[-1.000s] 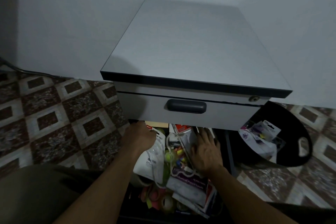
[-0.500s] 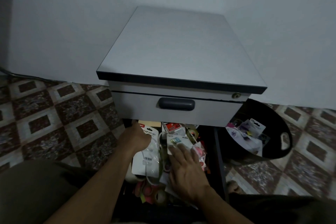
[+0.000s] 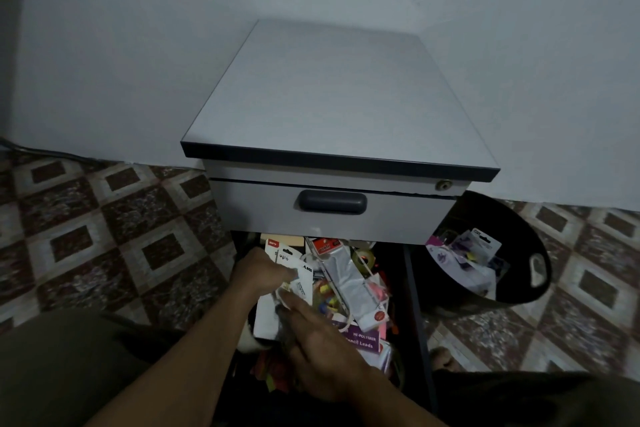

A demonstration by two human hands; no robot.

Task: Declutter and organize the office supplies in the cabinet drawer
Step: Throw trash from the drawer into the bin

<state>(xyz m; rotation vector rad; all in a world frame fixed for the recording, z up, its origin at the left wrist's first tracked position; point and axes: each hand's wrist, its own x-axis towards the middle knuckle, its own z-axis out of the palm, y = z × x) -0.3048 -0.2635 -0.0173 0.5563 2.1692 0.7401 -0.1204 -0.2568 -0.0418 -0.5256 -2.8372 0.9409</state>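
My left hand (image 3: 259, 274) is down in the open lower drawer (image 3: 414, 308) of the cabinet (image 3: 339, 97), just under the cabinet's closed top drawer (image 3: 398, 215). Its fingers are curled round the upper edge of a white carded pack (image 3: 301, 279), which stands tilted above the clutter. My right hand (image 3: 325, 360) reaches in from the near side, farther out from the cabinet's front. Its fingertips (image 3: 285, 296) lie against the lower part of the same pack, but the dim light hides whether they pinch it or only touch it.

The supplies I am sorting all sit in that lower drawer, heaped and overlapping. A long clear pack with a red label (image 3: 346, 277) lies slantwise across the heap, its red end close under the cabinet's front. A purple pack of pencil leads (image 3: 363, 341) lies at the heap's outer end, farthest from the cabinet's front. A tape roll (image 3: 364, 257) peeps out close under the top drawer, towards the cabinet's right side. Small coloured bits fill the gaps, too blurred to name.

The top drawer carries a dark handle (image 3: 332, 202) at its middle, and a small round lock (image 3: 444, 185) sits at the cabinet's upper right corner. A black bin (image 3: 512, 229) stands just beside the cabinet's right side, with clear and purple packaging (image 3: 464, 256) in it. The cabinet stands against a pale wall (image 3: 138, 45) on a brown patterned tile floor (image 3: 104, 236). A dark cable (image 3: 45, 152) runs along the foot of the wall, well off to the cabinet's left.
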